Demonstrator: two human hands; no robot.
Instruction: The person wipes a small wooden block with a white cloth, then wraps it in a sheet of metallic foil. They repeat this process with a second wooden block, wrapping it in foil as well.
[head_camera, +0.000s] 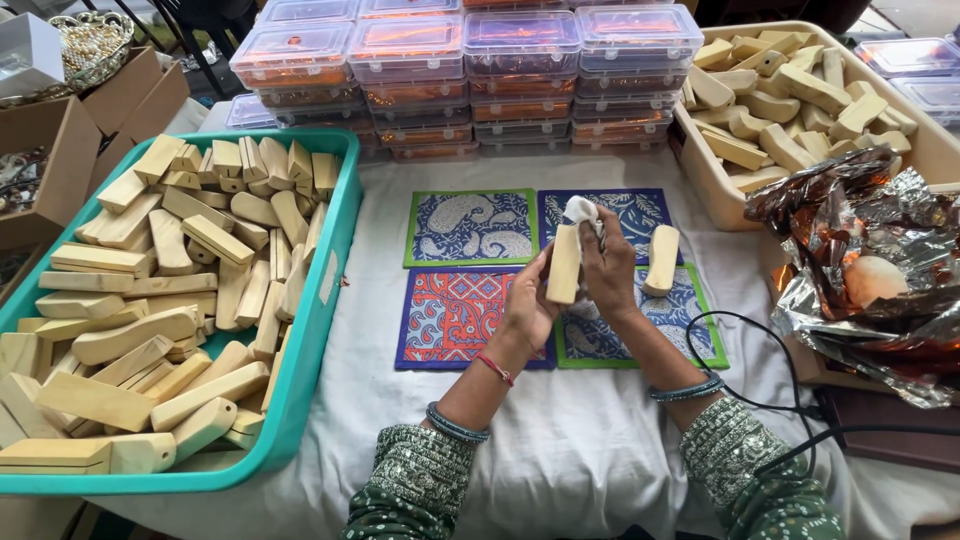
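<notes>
My left hand (527, 300) grips a pale wooden block (564, 264), held upright above the patterned mats. My right hand (608, 268) presses a small white cloth (583, 213) against the top of that block. A second wooden block (662, 259) lies on the blue mat (640, 207) just right of my right hand. Four printed fabric mats cover the white tablecloth under my hands: blue paisley (470, 227), red-and-blue (450, 315), and two more to the right.
A teal tray (310, 330) full of wooden blocks stands at left. A beige tub (715, 190) of blocks is at back right, crumpled foil wrap (870, 270) beside it. Stacked clear lidded boxes (470, 80) line the back. A black cable (780, 370) runs at right. Cardboard boxes (70, 140) sit far left.
</notes>
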